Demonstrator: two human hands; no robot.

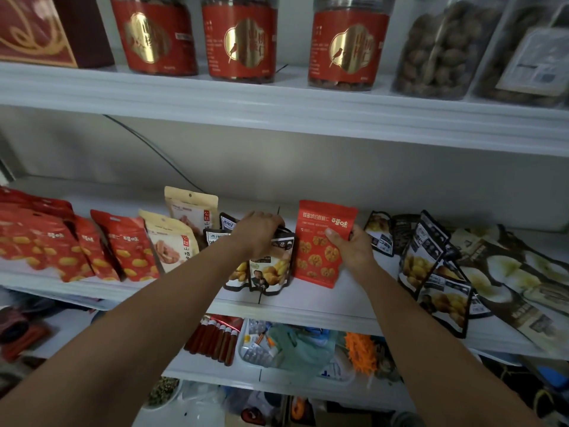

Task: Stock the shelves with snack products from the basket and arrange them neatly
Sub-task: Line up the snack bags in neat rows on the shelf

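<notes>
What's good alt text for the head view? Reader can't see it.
Two bare hands arrange snack pouches on a white shelf: the left hand grips the top of a black pouch, the right hand holds an upright red pouch beside it. To either side other pouches line the shelf; red-labelled jars stand on the shelf above.

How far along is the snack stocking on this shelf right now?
Done: red pouches and beige pouches stand in rows on the left. In hand: the right hand holds a red walnut pouch upright on the shelf, while the left hand grips a black pouch beside it. Left: the black pouches on the right lie toppled and overlapping. The basket is out of view.
</notes>
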